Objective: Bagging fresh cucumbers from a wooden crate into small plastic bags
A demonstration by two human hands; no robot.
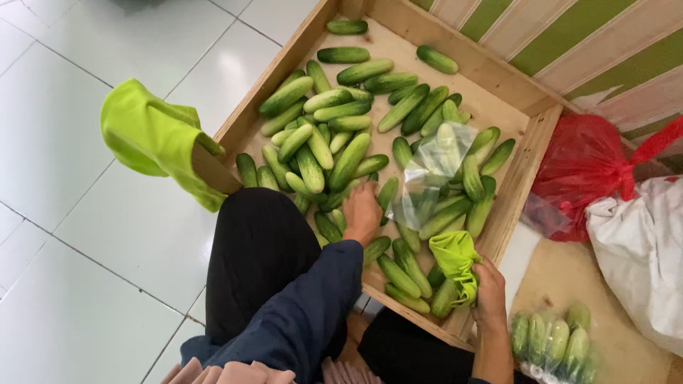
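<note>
Left hand (361, 212) curled loosely down into piled cucumbers (334, 135), fingers hidden among them. Right hand (489, 288) closed on a green cloth (457, 262) at the wooden crate (518, 186) edge. Clear bag (427, 174) over cucumbers; white tiled floor (64, 142) alongside.

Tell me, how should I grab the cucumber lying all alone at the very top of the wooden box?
Take that lone cucumber around its middle, reaching down from above. It lies flat and sideways on the bare floor of the wooden box, with open space on both long sides, so a grip across its width should fit easily.
</note>
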